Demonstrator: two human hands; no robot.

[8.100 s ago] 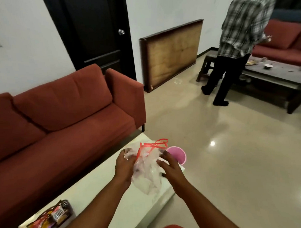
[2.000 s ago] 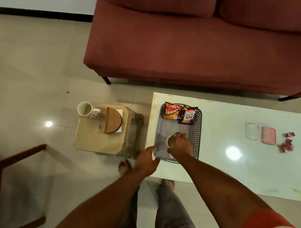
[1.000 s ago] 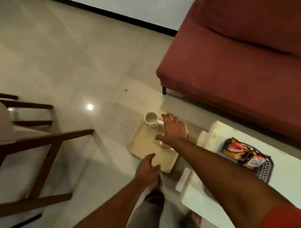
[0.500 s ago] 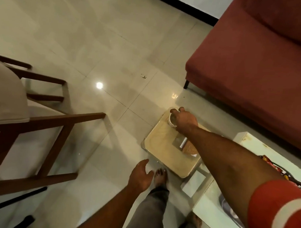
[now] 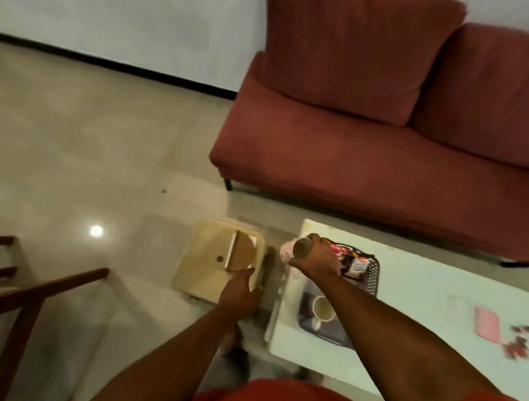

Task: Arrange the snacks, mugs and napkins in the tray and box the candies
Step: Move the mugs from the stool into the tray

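My right hand grips a white patterned mug in the air, over the left end of the white table and beside the dark mesh tray. In the tray stand another white mug and two snack packets. My left hand hovers with fingers apart over the near right edge of the beige stool. On that stool lies a half-round brown holder with white napkins. A pink box lid and red candies lie far right on the table, blurred.
A red sofa runs behind the table. A wooden chair frame stands at the left over shiny floor tiles. My feet show below, between stool and table.
My right hand has lifted the second mug off the stool and carried it right toward the tray. My left hand has risen to the stool's edge. The view has swung right.
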